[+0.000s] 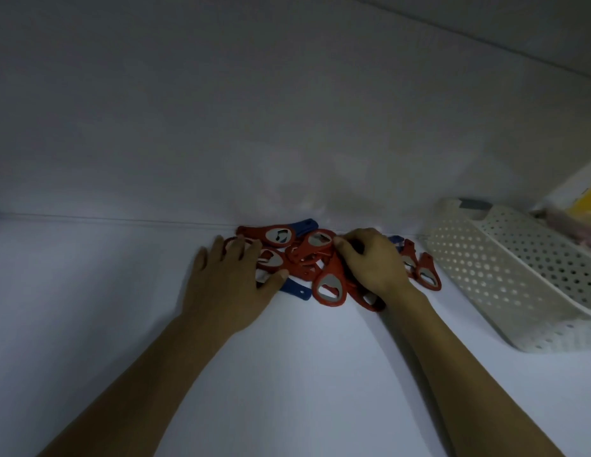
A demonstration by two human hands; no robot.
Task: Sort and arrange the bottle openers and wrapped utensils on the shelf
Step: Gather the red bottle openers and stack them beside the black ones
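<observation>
A heap of several red bottle openers [329, 285] and a few blue bottle openers [297, 290] lies on the white shelf [287, 374], against its back wall. My left hand [229, 280] lies flat on the left side of the heap, fingers spread and straight over the openers. My right hand [370, 258] sits on the right side, its fingers curled down round a red opener near the middle of the heap. Two more red openers [427, 273] lie just right of that hand. No wrapped utensils are plainly visible.
A white perforated plastic basket [505, 278] stands at the right, close to the openers. Behind it are a yellow-and-white box [584, 196] and something pinkish. The white back wall [287, 127] rises right behind the heap.
</observation>
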